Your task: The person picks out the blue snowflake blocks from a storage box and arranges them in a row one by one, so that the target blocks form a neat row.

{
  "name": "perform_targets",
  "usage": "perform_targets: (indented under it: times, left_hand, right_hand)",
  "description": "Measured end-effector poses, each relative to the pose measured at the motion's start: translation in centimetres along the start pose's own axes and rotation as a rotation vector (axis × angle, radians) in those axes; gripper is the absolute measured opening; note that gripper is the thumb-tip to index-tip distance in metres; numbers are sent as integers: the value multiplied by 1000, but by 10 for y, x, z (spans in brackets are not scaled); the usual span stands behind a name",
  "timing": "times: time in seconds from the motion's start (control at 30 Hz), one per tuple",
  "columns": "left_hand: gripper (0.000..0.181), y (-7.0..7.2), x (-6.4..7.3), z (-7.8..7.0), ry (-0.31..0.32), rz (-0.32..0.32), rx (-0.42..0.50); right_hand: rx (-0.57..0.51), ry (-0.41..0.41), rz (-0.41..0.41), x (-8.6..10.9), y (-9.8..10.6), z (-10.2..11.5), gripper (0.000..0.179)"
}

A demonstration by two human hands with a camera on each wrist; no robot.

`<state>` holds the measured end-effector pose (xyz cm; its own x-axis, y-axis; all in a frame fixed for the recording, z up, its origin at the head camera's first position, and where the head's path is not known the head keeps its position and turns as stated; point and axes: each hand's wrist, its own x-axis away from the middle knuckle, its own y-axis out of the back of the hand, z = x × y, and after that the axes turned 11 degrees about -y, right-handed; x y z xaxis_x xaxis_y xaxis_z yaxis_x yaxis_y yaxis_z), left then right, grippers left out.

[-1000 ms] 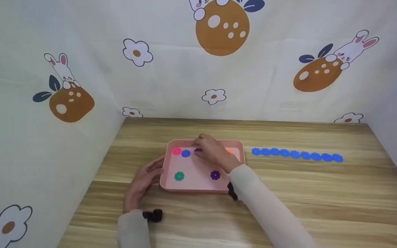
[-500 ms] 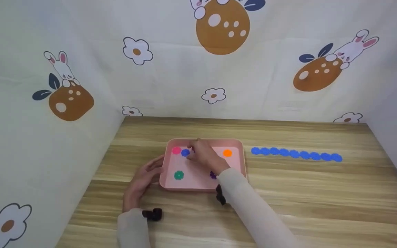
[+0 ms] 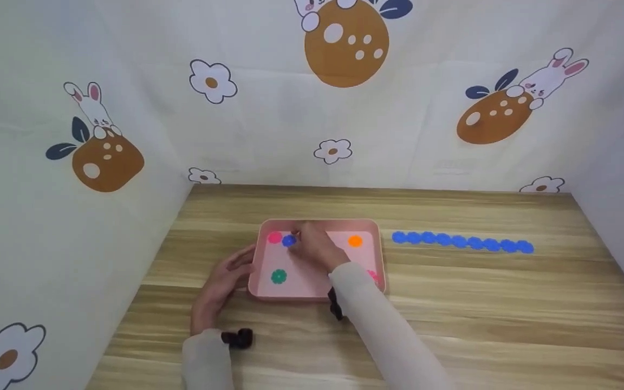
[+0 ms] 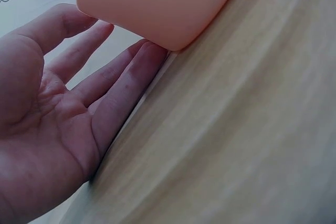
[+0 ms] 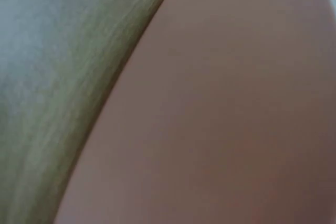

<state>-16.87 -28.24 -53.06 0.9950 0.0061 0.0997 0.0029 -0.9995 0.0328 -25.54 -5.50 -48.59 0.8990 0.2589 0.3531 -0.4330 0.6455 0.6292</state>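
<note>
A pink tray (image 3: 290,297) on the wooden table holds several flower-shaped plastic discs. My right hand (image 3: 314,246) reaches into it from the right, fingers bent, fingertips at the right edge of a blue disc (image 3: 288,240); whether they pinch it is hidden. A pink disc (image 3: 274,238) lies just left of the blue one. The left hand (image 4: 68,98) touches the tray's left side with extended fingers, its palm facing the tray. The tray's wall (image 5: 210,103) fills most of the right wrist view, where no fingers show.
Also in the tray are a green disc (image 3: 279,277), an orange disc (image 3: 355,241) and a partly covered pink disc by the right sleeve (image 3: 366,292). A row of joined blue discs (image 3: 459,241) lies right of the tray. Printed cloth (image 3: 268,119) walls the table.
My right hand has moved left across the tray to the blue disc, uncovering the orange disc. Its arm now covers the purple discs. The left hand stays at the tray's side.
</note>
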Motion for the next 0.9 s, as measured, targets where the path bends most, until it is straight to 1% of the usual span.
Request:
perform_targets:
  times: [0.07,0.17,0.3,0.47,0.63,0.73,0.9]
  left_hand:
    - [53,0,0,-1,-4,3,-5]
    - [53,0,-1,-1,-5,5,5]
    - [54,-1,-1,1,0,-5,2]
    - [52,0,0,0,26,-20,-11]
    - [51,-1,1,-1,31,-17,-24]
    - [50,0,1,0,27,-17,-25]
    - [51,0,1,-1,27,-19,-19]
  right_hand:
    - [8,-11,-5,-2,-1,1,36]
    - [52,-3,-18,-5,-4,2,35]
    - [120,42,-48,-10,-8,2,32]
    - [131,51,-67,-12,-11,2,26]
    - [124,44,-68,-11,-12,0,25]
    - [115,32,-62,-10,-11,0,26]
    - [143,24,-57,-11,-10,1,32]
